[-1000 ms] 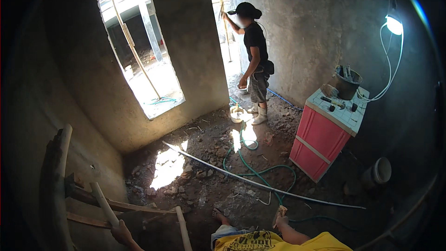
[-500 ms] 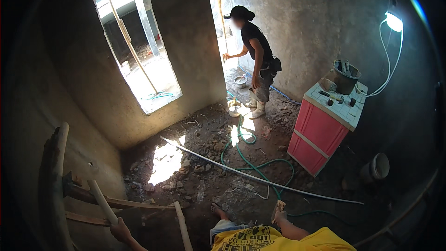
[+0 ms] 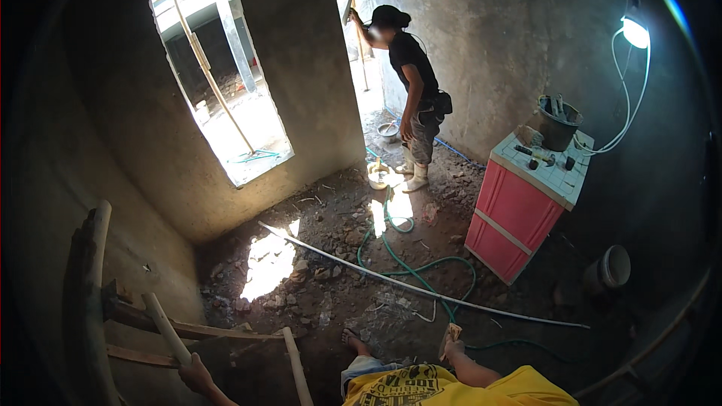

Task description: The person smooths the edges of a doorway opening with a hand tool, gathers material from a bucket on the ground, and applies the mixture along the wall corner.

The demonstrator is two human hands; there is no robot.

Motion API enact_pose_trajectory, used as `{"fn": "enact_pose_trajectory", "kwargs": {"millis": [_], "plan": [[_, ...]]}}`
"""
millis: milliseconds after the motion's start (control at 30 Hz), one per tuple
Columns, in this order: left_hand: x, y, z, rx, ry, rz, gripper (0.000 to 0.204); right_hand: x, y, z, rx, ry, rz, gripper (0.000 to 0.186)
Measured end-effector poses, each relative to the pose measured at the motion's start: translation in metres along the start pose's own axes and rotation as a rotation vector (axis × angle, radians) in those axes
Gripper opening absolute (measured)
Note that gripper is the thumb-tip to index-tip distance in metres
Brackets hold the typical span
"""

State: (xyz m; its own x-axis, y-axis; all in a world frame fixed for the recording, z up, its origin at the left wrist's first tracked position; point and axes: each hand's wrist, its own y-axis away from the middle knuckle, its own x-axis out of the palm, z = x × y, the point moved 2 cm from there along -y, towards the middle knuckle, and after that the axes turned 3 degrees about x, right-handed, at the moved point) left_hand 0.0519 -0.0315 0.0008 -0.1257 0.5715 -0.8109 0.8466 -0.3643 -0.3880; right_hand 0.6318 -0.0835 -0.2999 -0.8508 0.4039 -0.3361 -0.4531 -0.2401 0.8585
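Left hand: closed around lower end of a pale pole, at bottom left of view. Pole slanted up and away from the hand, resting against a rough timber frame beside the left wall. Second pale pole just to the right, upright, not touched.

Right hand: low centre, fingers closed on a small tan object; kind not discernible. Well apart from the left hand.

Progress, judged only: grip on pole established; pole not yet lifted clear of frame. Floor work unfinished, rubble and loose earth throughout.

Below, on dirt floor: bare foot, long thin white pipe running diagonally, green hose looped across it.

Farther out: pink cabinet with tiled surface carrying a dark bucket and small tools; lit lamp on right wall. Another person standing at the doorway, arm raised. Window opening in far wall.
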Motion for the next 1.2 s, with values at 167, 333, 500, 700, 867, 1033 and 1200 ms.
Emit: {"fn": "enact_pose_trajectory", "kwargs": {"millis": [167, 333, 500, 700, 867, 1033, 1200], "plan": [[0.0, 0.002, -0.004, 0.012, -0.001, -0.023, 0.049, 0.004, -0.029, -0.015, -0.006, 0.02, -0.044, 0.055], [0.007, -0.005, 0.01, -0.016, 0.023, 0.028, 0.048, 0.007, -0.022, -0.011, -0.016, 0.06, -0.012, 0.055], [0.009, -0.005, 0.007, -0.006, 0.015, 0.019, 0.047, 0.008, -0.034, -0.016, -0.01, 0.068, -0.031, 0.055], [0.014, -0.008, 0.011, 0.017, 0.032, 0.009, 0.048, 0.011, -0.051, -0.025, -0.014, 0.055, -0.055, 0.056], [0.014, -0.007, 0.01, 0.007, 0.017, 0.009, 0.047, 0.014, -0.052, -0.029, -0.028, 0.064, -0.109, 0.057], [0.01, -0.003, 0.011, 0.067, 0.016, -0.045, 0.048, 0.014, -0.029, -0.019, -0.025, 0.06, -0.086, 0.057], [0.013, -0.006, 0.008, 0.012, 0.0, -0.005, 0.048, 0.014, -0.047, -0.03, -0.014, 0.045, -0.095, 0.057]]}}
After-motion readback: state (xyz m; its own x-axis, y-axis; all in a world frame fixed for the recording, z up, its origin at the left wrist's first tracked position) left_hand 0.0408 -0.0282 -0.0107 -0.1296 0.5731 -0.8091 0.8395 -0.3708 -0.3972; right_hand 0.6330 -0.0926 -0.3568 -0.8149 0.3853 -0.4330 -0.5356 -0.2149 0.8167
